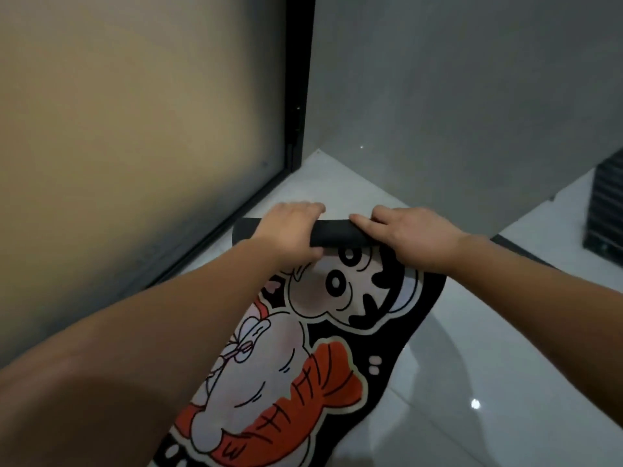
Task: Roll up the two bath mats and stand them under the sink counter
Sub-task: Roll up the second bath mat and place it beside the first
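Note:
A black bath mat [303, 358] with a cartoon print in white and orange lies on the pale tiled floor, stretching from the bottom of the view toward the corner. Its far end is curled over into a short black roll [337, 235]. My left hand [290, 230] grips the left part of that roll, fingers over the top and thumb underneath. My right hand [404, 230] holds the right part of the roll in the same way. Only this one mat is in view.
A frosted glass door [135, 146] in a black frame [298, 96] stands on the left. A grey wall panel [455, 96] closes the corner ahead. A dark ribbed object [606, 214] sits at the right edge. Glossy floor tiles [488, 365] lie to the right of the mat.

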Tool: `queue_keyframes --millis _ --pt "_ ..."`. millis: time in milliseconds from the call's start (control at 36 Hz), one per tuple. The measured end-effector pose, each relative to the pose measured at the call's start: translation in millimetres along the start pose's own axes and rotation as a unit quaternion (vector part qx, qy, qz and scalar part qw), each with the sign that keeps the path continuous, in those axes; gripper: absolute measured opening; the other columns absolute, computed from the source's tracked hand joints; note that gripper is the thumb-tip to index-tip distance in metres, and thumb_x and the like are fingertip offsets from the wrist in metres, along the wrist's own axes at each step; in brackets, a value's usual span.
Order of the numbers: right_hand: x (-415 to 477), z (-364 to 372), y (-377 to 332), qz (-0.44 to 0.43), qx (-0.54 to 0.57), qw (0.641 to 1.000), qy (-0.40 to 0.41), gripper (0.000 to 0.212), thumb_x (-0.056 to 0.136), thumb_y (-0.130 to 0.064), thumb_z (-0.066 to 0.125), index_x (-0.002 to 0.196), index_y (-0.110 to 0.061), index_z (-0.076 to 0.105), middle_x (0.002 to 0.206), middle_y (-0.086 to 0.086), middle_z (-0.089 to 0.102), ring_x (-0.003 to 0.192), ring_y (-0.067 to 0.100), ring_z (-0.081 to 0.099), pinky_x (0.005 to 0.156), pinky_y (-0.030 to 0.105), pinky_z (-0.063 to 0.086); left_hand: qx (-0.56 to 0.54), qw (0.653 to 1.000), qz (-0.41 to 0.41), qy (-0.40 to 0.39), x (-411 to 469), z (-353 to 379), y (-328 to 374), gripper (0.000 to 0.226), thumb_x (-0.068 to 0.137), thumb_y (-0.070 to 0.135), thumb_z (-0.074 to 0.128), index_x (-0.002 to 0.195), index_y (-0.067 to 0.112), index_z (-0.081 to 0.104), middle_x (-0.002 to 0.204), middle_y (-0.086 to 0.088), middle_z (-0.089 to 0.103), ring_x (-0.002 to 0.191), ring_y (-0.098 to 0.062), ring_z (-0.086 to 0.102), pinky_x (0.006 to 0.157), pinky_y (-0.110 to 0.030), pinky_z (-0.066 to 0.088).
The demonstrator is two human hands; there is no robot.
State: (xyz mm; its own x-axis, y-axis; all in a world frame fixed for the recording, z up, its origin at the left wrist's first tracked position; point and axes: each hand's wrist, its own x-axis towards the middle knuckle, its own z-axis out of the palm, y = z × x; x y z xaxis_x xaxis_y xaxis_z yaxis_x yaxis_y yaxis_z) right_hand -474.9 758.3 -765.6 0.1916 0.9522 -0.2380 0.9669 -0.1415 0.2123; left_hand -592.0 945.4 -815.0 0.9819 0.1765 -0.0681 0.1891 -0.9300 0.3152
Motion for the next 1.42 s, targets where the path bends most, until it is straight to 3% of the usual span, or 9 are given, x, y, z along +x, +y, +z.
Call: queue_keyframes --millis 83,222,417,611,750,944,1083,1222,1417 --pt "-12.6 -21.8 2.1 -0.012 -0.037 0.999 -0.017 0.069 0.094 -0.014 0.041 0.151 -0.02 0.003 0.122 0.006 0.043 0.087 0.021 0.05 0.065 0.03 0.03 0.01 0.999 0.015 -0.038 -1.1 -15.1 10.5 0.022 0.08 0.028 0.057 0.102 0.024 0.054 0.09 -0.002 0.061 0.087 -0.026 0.059 0.067 -0.034 0.043" --pt "-16.0 -41.5 14.7 -0.002 -0.048 0.998 0.036 0.075 0.088 -0.063 0.016 0.15 -0.021 0.013 0.117 0.003 0.047 0.086 0.023 0.057 0.065 0.032 0.042 0.025 0.999 0.031 -0.014 -7.8 -45.6 23.5 0.028 0.083 0.012 0.05 0.11 0.021 0.049 0.083 -0.003 0.053 0.077 -0.026 0.052 0.063 -0.033 0.037" --pt "-2.5 -45.2 3.5 0.01 -0.029 0.999 0.043 0.024 0.092 -0.018 0.045 0.116 -0.017 0.043 0.107 0.007 0.053 0.08 0.029 0.057 0.059 0.038 0.044 0.062 0.997 0.026 -0.037 -20.1 -57.1 28.3 0.027 0.081 0.01 0.051 0.104 0.023 0.048 0.076 0.0 0.051 0.074 -0.025 0.052 0.059 -0.033 0.038" --pt "-7.2 -51.2 -8.2 0.0 -0.075 0.996 0.056 0.076 0.086 -0.004 0.047 0.149 -0.021 0.007 0.112 0.006 0.049 0.069 0.019 0.038 0.057 0.034 0.039 0.139 0.989 -0.039 0.032 -30.2 -69.3 26.9 0.023 0.081 0.016 0.054 0.103 0.022 0.05 0.081 -0.001 0.053 0.072 -0.025 0.049 0.058 -0.032 0.03" --pt "-13.5 -49.6 -14.3 -0.019 -0.097 0.991 0.087 0.084 0.087 -0.004 0.045 0.15 -0.022 -0.007 0.109 0.007 0.045 0.077 0.022 0.047 0.059 0.034 0.04 0.192 0.98 0.004 0.042 -40.4 -69.2 28.1 0.02 0.084 0.015 0.051 0.104 0.019 0.05 0.091 -0.006 0.065 0.081 -0.029 0.06 0.058 -0.032 0.031" --pt "-27.7 -42.5 -15.0 -0.054 -0.068 0.981 0.176 0.056 0.091 -0.039 0.034 0.138 -0.01 0.044 0.081 0.007 0.057 0.052 0.024 0.054 0.041 0.027 0.028 0.127 0.991 0.052 -0.006 -48.6 -74.1 26.0 0.026 0.082 0.014 0.049 0.107 0.022 0.051 0.092 -0.006 0.063 0.087 -0.029 0.06 0.066 -0.035 0.044" --pt "-22.7 -48.2 -13.1 -0.091 -0.093 0.976 0.176 0.08 0.064 -0.005 0.072 0.136 -0.006 0.037 0.079 0.011 0.054 0.052 0.026 0.052 0.037 0.028 0.028 0.062 0.995 0.031 -0.073 -55.5 -85.9 20.5 0.025 0.08 0.02 0.054 0.106 0.022 0.051 0.07 0.005 0.047 0.075 -0.024 0.053 0.061 -0.03 0.036" --pt "-18.9 -44.4 -17.2 -0.103 -0.121 0.973 0.17 0.089 0.054 -0.001 0.079 0.134 -0.006 0.042 0.079 0.009 0.055 0.054 0.024 0.055 0.04 0.027 0.027 0.057 0.988 0.015 -0.14 -60.6 -89.9 21.8 0.027 0.079 0.035 0.059 0.104 0.027 0.052 0.076 0.005 0.056 0.076 -0.021 0.056 0.062 -0.03 0.04" --pt "-17.0 -44.4 -13.8 -0.09 -0.115 0.971 0.188 0.072 0.069 -0.01 0.072 0.135 -0.013 0.044 0.084 0.008 0.058 0.062 0.026 0.058 0.045 0.03 0.033 0.143 0.989 0.038 -0.021 -56.0 -79.9 28.1 0.018 0.085 0.022 0.049 0.102 0.017 0.048 0.079 -0.003 0.054 0.071 -0.026 0.05 0.06 -0.031 0.034"
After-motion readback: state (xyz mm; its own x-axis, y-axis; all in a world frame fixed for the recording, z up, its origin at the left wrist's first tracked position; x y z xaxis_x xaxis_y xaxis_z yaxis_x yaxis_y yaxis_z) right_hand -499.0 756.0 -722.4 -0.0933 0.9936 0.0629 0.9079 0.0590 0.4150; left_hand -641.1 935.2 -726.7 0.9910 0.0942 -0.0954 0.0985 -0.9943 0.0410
